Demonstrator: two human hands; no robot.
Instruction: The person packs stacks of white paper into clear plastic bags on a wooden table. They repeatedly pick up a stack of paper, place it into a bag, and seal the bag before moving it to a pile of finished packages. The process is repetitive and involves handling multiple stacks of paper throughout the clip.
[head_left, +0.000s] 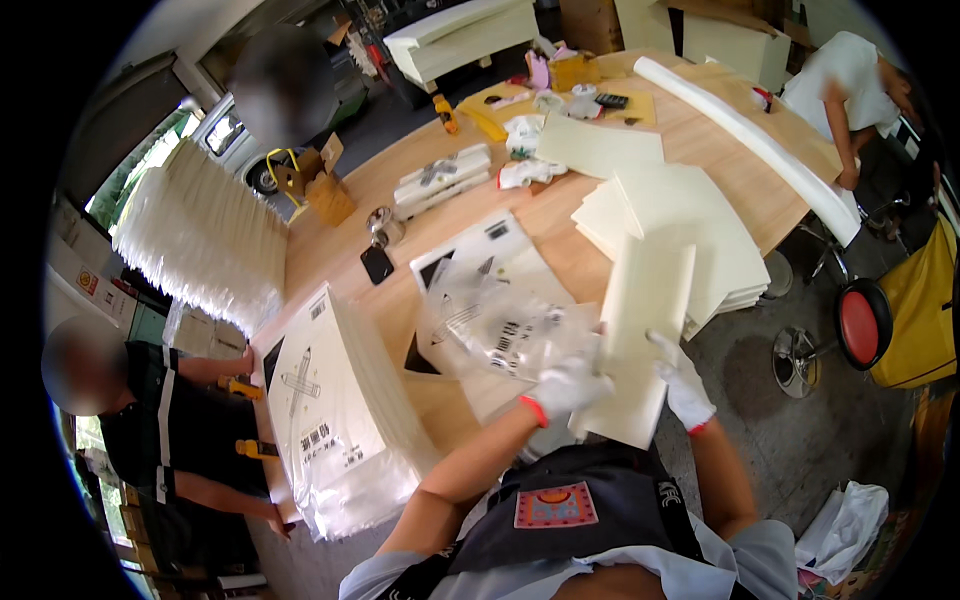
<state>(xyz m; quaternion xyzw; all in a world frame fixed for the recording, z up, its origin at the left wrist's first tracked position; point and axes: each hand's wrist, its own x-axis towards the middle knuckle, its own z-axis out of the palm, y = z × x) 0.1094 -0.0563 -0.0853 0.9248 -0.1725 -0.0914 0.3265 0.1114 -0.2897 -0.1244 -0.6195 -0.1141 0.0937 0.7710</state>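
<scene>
Both my hands wear white gloves with red cuffs. A stack of cream paper [640, 330], long and slightly curled up at the sides, slants over the table's near edge between them. My left hand [573, 386] is closed at the stack's lower left edge; its fingertips are partly blurred. On the right edge, my right hand [684, 386] grips the paper with bent fingers. Just left of the stack lies a crumpled clear plastic bag [510, 325] with dark print, its end close to my left hand. Under the bag is a flat printed pack [500, 250].
Cream sheets [690, 230] fan out beyond my right hand. A tall pile of printed packs [325, 390] stands left, near a co-worker [200, 430]. Further off are a phone [377, 265], a tape roll [384, 226] and a long white roll [745, 140]. A red stool [863, 322] stands right.
</scene>
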